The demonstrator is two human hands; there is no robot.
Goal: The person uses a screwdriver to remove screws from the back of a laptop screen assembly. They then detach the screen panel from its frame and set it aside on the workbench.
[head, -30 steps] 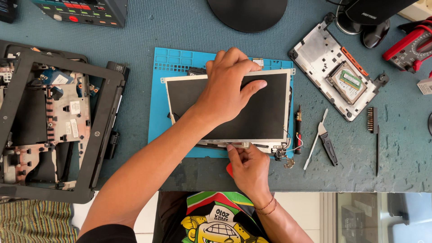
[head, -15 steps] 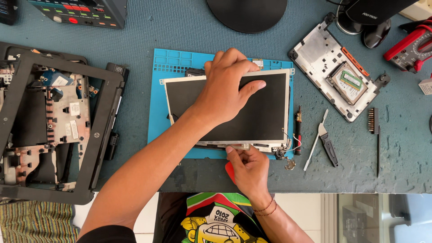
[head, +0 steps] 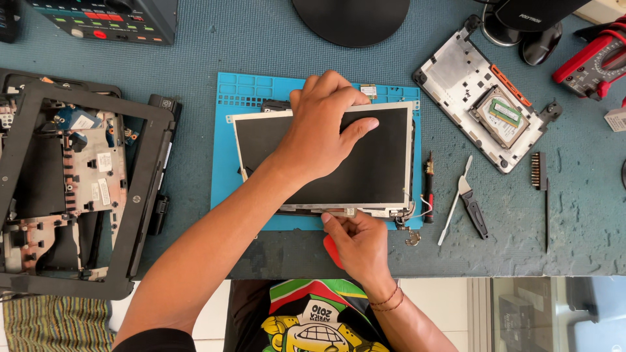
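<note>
A dark laptop screen panel (head: 385, 163) in a silver frame lies on a blue work mat (head: 225, 163). My left hand (head: 323, 127) lies across the panel, fingers curled over its far edge and thumb flat on the glass. My right hand (head: 358, 244) is at the panel's near edge. Its fingertips touch the metal strip there, and a red tool (head: 330, 251) is tucked in the palm, mostly hidden. Loose wires (head: 417, 212) hang from the panel's lower right corner.
An opened laptop base with a black bezel frame (head: 140, 195) lies at the left. At the right are a silver cover plate with a drive (head: 482, 98), a small screwdriver (head: 429, 189), a spudger and knife (head: 466, 202) and a bit strip (head: 538, 171). A monitor stand (head: 352, 19) is behind.
</note>
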